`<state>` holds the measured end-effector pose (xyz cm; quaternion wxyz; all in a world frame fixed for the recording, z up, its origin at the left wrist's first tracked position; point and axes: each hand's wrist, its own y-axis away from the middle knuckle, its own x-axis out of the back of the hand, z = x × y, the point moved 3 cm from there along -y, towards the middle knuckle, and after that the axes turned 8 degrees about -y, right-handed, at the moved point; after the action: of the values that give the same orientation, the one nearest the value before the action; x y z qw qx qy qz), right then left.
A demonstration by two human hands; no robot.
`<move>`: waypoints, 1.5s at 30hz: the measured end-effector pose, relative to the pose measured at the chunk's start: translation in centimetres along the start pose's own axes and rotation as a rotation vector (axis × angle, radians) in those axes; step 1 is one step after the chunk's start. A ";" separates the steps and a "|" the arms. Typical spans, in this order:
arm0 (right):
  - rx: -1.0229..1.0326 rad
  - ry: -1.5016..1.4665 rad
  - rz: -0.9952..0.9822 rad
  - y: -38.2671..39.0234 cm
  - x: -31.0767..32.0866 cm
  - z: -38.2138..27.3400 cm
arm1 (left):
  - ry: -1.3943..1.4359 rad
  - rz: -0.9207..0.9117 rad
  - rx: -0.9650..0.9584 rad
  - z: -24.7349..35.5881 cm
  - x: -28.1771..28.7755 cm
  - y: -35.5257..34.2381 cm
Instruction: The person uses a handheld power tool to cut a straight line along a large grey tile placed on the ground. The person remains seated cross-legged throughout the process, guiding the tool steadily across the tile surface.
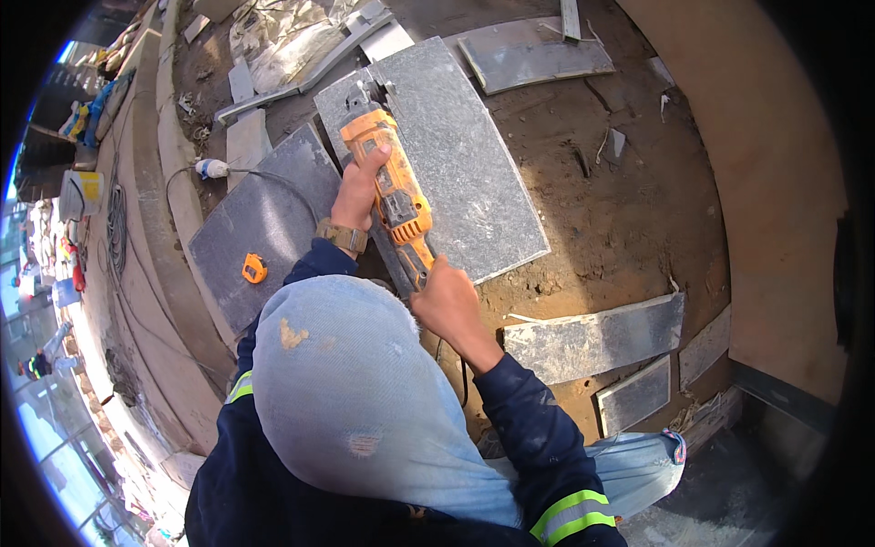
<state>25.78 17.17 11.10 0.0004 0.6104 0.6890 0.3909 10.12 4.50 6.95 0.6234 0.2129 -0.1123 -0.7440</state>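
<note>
An orange angle grinder (390, 178), scuffed and dusty, is in both my hands above a grey stone slab (474, 173). My left hand (357, 191) wraps round the left side of its body, thumb on top; a watch sits on that wrist. My right hand (448, 305) is closed round the rear handle. The grinder's head points to the slab's far left part; whether its disc touches the stone, I cannot tell. A second, darker slab (273, 214) lies to the left, and on it rests an orange tape measure (255, 268).
A cable with a white-and-blue connector (212, 169) crosses the left slab. Cut stone pieces (597, 339) lie on the dirt at the right, with another stone piece (538, 59) at the far side. A tan panel (756, 182) borders the right. My bent knee (337, 365) is in front.
</note>
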 end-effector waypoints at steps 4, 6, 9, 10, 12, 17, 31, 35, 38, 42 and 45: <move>0.043 -0.016 0.005 1.9 2.3 1.3 | -0.018 -0.062 -0.138 1.6 -3.1 2.0; 0.093 0.054 0.023 3.7 4.8 0.7 | -0.012 -0.086 -0.131 2.5 -4.4 3.6; 0.093 0.111 0.041 5.5 7.7 -0.1 | -0.003 -0.055 -0.232 5.5 -6.0 5.7; 0.112 0.141 0.049 6.2 8.6 -0.6 | -0.011 -0.087 -0.225 6.8 -6.4 6.6; 0.213 0.105 0.073 8.2 10.3 -1.6 | -0.087 -0.098 -0.320 9.2 -7.6 8.0; 0.346 -0.048 0.109 12.2 12.4 -3.6 | -0.433 -0.059 -0.406 15.8 -9.7 13.0; 0.222 -0.162 0.142 12.5 10.7 2.1 | -0.421 0.173 -0.250 8.6 -14.0 8.3; 0.170 -0.038 0.120 11.6 9.5 3.9 | -0.019 0.132 -0.097 3.5 -13.4 8.5; 0.168 -0.071 0.100 9.1 7.6 5.2 | 0.016 0.179 -0.057 1.2 -11.7 6.6; 0.136 -0.038 0.075 9.5 5.4 4.5 | 0.062 0.220 0.005 -1.7 -8.3 6.8; 0.076 0.017 0.011 9.5 2.9 4.3 | 0.136 0.197 0.050 -3.1 -6.4 8.2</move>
<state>35.11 21.46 14.64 -0.0310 0.6104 0.6999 0.3696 19.58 9.38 8.90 0.6942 0.2661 -0.1087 -0.6599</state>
